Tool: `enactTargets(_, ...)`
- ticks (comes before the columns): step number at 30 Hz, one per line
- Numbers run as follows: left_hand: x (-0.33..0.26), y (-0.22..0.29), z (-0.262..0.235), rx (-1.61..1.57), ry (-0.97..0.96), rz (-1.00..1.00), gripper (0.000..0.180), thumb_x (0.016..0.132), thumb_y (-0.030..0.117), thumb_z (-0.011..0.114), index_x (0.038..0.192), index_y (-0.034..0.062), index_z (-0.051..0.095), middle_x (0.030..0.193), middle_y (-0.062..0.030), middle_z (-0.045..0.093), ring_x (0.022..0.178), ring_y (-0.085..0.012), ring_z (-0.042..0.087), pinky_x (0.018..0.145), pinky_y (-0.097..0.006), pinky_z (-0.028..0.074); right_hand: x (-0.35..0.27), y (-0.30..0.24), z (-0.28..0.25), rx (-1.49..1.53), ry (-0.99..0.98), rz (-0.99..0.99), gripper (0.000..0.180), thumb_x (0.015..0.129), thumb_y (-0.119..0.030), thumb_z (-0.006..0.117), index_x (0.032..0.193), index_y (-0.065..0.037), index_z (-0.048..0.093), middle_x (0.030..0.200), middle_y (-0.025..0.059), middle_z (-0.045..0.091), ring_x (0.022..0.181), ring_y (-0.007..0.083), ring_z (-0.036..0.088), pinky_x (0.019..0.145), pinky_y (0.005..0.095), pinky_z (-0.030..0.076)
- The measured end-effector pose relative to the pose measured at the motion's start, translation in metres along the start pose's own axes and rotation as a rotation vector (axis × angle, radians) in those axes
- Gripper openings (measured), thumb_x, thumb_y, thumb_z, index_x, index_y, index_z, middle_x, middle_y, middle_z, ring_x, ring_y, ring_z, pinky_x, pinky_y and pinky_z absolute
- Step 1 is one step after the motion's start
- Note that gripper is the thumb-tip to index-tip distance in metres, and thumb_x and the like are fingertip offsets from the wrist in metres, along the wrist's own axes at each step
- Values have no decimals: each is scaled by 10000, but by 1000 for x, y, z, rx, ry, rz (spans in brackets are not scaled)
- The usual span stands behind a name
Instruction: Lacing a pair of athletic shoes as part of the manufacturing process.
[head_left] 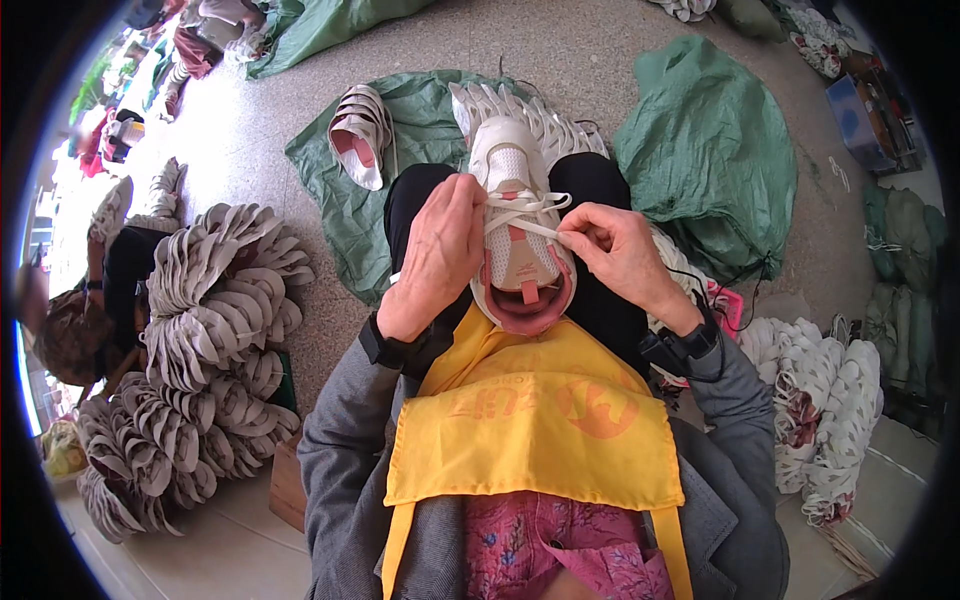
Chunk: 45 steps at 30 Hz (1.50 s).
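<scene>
A white and pink sneaker [518,160] rests upright between my knees, its toe pointing away and its pink-lined opening toward me. A cream shoelace [530,203] crosses its tongue, with a loose loop on the right. My left hand [438,250] is closed at the left row of eyelets, its fingertips on the lace and partly hidden behind the knuckles. On the right side, my right hand [622,258] pinches a lace strand between thumb and forefinger.
Beyond my knees, a green sheet [330,210] holds an unlaced shoe upper [362,135] and a row of white uppers [500,103]. A green sack [705,160] lies to the right. Stacked grey uppers [215,300] stand left, laced white ones [825,410] right. Another person [120,290] sits far left.
</scene>
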<state>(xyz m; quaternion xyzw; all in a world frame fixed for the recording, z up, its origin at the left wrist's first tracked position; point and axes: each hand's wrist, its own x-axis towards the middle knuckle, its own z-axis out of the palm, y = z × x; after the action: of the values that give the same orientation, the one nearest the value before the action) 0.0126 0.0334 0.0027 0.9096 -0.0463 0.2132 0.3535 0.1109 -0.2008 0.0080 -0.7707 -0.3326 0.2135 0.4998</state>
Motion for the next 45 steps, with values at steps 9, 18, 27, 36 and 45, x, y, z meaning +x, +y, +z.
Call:
enactTargets(9,1,-6,-3,-330,-146,-207,77,942,24,575,997,-24,550,959,-115,476,829,-238,503,755,-357,445,4,6,0,73,-34,31,86,997,-61,683,974,21,673,805,-35,662,724,-5,578,622,204,489)
enactTargets(18,14,-17,-7,-301,-250,-221,277,989,209,672,904,-41,587,928,-99,479,793,-209,502,718,-353,449,9,0,-3,22,-51,16,118,986,-84,703,944,17,661,774,-40,651,715,1,579,616,213,489)
enactTargets(27,15,-17,-9,-397,-245,-237,253,1000,193,669,882,-17,592,893,-71,479,782,-167,488,697,-333,435,12,3,-2,57,-62,29,129,988,-84,701,928,17,649,778,-43,645,713,-3,572,615,214,484)
enactTargets(36,11,-21,2,-446,-215,-362,238,956,184,706,879,-5,584,901,-57,484,755,-151,480,680,-313,443,11,7,-10,48,-84,55,148,988,-92,699,896,0,628,758,-76,569,687,-16,496,587,195,409)
enactTargets(45,4,-7,3,-332,-102,-226,332,843,118,792,1012,15,526,903,-73,524,756,-179,553,687,-326,500,1,12,-49,68,-38,234,182,1004,-158,687,903,-8,670,737,-40,621,621,6,501,538,216,407)
